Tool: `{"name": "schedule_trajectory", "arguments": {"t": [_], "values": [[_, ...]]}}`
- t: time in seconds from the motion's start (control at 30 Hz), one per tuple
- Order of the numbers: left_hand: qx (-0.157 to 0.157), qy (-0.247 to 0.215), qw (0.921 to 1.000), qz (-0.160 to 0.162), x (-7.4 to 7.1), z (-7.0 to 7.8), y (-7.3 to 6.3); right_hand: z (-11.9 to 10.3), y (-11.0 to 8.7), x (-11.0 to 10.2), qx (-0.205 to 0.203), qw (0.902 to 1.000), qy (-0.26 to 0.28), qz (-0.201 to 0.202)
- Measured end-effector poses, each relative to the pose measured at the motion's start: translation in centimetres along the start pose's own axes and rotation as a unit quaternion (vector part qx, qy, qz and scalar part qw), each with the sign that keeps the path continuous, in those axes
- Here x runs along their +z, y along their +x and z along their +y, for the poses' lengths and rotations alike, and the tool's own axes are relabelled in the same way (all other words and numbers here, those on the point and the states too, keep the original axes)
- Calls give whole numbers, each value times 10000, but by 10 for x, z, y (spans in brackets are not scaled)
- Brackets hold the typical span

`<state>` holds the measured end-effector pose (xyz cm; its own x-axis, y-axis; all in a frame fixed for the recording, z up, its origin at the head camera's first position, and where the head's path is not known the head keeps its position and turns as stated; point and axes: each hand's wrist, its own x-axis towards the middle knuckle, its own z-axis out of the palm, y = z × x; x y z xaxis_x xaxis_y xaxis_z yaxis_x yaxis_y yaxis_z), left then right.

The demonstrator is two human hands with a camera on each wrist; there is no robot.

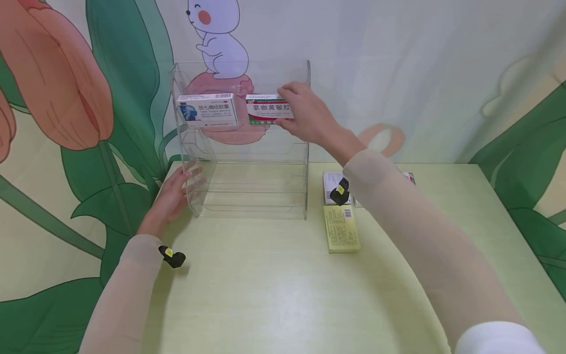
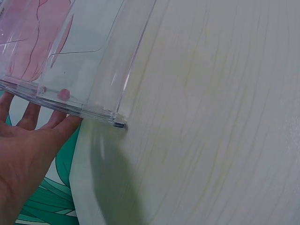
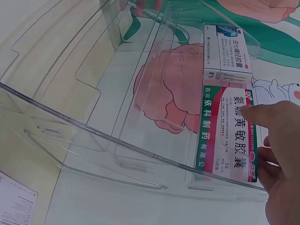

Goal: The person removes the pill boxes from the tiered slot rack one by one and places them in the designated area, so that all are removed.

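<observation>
A clear acrylic display rack (image 1: 252,211) with several tiers stands at the back of the table. On its top tier, at the left, leans a white and blue medicine box (image 1: 212,112). Beside it, to the right, is a red, white and green medicine box (image 1: 267,109). My right hand (image 1: 307,115) pinches that box at its right end; in the right wrist view the thumb lies across its printed front (image 3: 227,136). Low on the rack's left side, my left hand (image 1: 172,194) rests its extended fingers against the clear side panel, as the left wrist view (image 2: 33,154) confirms.
Right of the rack, a yellow medicine box (image 1: 342,230) lies on the table (image 1: 265,290). Behind it is a white box (image 1: 330,187), with more boxes partly hidden under my right forearm. A printed curtain (image 1: 398,59) with flowers and a cartoon animal hangs right behind the rack.
</observation>
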<state>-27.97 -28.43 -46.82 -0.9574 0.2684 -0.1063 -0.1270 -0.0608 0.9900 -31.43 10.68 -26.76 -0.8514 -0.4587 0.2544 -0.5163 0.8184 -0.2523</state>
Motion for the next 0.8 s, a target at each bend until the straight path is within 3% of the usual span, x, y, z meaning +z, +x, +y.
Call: {"name": "schedule_trajectory", "arguments": {"t": [0.23,0.57,0.8], "values": [[3,-26,10000,-12,0,0,0,-5,5,2,-19,9986,-521,-91],[-22,9,10000,-20,3,-1,-1,0,5,15,-31,9941,-397,1007],[-6,77,10000,20,1,4,-5,2,6,12,-209,9904,64,1368]]}}
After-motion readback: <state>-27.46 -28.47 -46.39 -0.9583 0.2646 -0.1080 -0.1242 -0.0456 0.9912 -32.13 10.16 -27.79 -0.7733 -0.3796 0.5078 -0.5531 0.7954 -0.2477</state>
